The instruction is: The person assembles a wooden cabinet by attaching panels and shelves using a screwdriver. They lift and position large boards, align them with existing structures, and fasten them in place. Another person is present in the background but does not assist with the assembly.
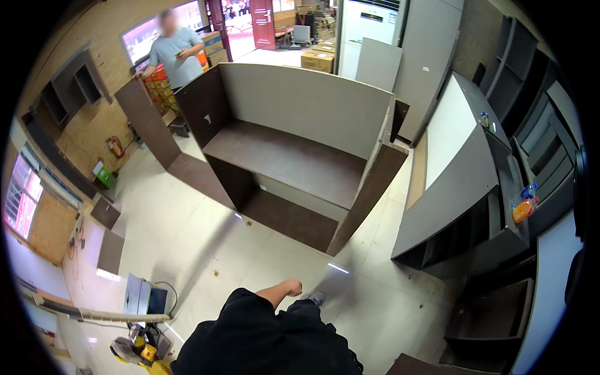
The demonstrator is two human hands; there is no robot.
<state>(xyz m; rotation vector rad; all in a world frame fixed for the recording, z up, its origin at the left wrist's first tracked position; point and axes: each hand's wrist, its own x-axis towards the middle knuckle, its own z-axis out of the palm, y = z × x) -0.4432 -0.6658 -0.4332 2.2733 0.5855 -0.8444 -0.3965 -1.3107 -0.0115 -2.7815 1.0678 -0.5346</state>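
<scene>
My left hand (292,287) hangs in front of my body with its fingers curled closed. Nothing shows sticking out of it, and it touches nothing. Out of view is my right hand. Ahead of me stands a large dark brown cabinet frame (284,147), with a light grey panel (306,100) at its back and a middle shelf. A taller side board (369,194) forms its right end. On its left, another brown upright panel (147,122) rises from a low base. My shoe (317,299) is on the pale tiled floor (250,269), short of the cabinet.
A person (175,53) stands behind the left panel, one hand on its top. Grey cabinets (447,212) with bottles (524,209) line the right side. A yellow power tool (147,353) is at lower left; a brown box-shaped unit (490,312) sits at lower right.
</scene>
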